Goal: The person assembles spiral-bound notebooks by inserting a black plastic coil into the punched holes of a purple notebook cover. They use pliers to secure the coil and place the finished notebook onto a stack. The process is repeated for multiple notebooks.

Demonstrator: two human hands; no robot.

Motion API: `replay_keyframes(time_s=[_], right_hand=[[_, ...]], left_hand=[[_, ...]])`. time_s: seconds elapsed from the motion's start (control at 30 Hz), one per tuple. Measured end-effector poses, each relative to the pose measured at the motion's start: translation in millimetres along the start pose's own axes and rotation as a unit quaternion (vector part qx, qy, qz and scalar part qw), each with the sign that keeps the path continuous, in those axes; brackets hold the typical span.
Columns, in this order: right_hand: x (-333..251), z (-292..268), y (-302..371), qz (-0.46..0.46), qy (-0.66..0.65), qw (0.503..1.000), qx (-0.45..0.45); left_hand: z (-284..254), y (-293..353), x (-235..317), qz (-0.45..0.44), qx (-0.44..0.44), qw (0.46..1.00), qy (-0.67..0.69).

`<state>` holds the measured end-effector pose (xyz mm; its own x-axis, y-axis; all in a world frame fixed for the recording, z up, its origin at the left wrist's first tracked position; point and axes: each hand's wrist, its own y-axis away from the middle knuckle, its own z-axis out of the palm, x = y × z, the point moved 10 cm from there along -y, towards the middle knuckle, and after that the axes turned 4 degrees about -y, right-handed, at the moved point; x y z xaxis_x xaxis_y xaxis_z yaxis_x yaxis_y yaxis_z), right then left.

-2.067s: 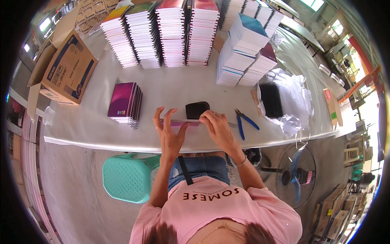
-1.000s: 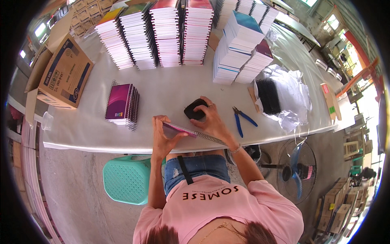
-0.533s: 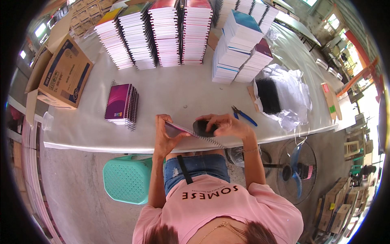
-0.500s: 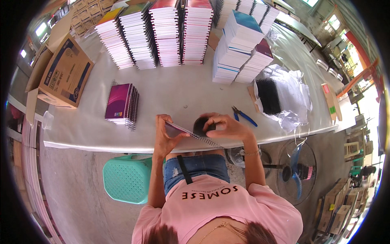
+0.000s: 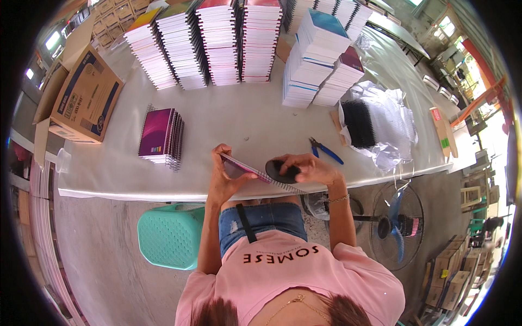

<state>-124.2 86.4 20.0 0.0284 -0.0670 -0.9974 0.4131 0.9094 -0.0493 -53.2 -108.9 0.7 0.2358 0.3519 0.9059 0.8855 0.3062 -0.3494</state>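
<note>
Purple spiral notebook (image 5: 246,166) is pinched by left fingers (image 5: 222,148); black block (image 5: 275,171), just rightward, is gripped by right fingers (image 5: 292,159).

1. I see a table (image 5: 136,188) covered in pale plastic sheeting (image 5: 228,114).
2. Far side: I count four tall spiral-notebook stacks (image 5: 218,49), beside a blue-topped book stack (image 5: 312,64).
3. Left: an open cardboard box (image 5: 87,98), purple spiral notebooks (image 5: 157,132).
4. Right: blue-handled pliers (image 5: 330,154), crumpled white wrapping (image 5: 390,111).
</note>
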Motion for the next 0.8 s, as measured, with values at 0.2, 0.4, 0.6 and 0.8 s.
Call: replay_keyframes(time_s=[0.2, 0.4, 0.6, 0.8], right_hand=[[-12, -7, 2, -0.020, -0.104, 0.994, 0.025], [9, -22, 1, 0.165, 0.060, 0.975, 0.133], [-4, 5, -2, 0.116, -0.034, 0.993, 0.021], [-29, 28, 0, 0.065, -0.062, 0.996, -0.019]], left_hand=[[2, -1, 2, 0.001, -0.008, 1.000, 0.008], [3, -1, -1, -0.010, -0.018, 0.999, 0.036], [6, -1, -4, -0.026, -0.034, 0.998, 0.052], [7, 2, -17, -0.032, -0.048, 0.997, 0.050]])
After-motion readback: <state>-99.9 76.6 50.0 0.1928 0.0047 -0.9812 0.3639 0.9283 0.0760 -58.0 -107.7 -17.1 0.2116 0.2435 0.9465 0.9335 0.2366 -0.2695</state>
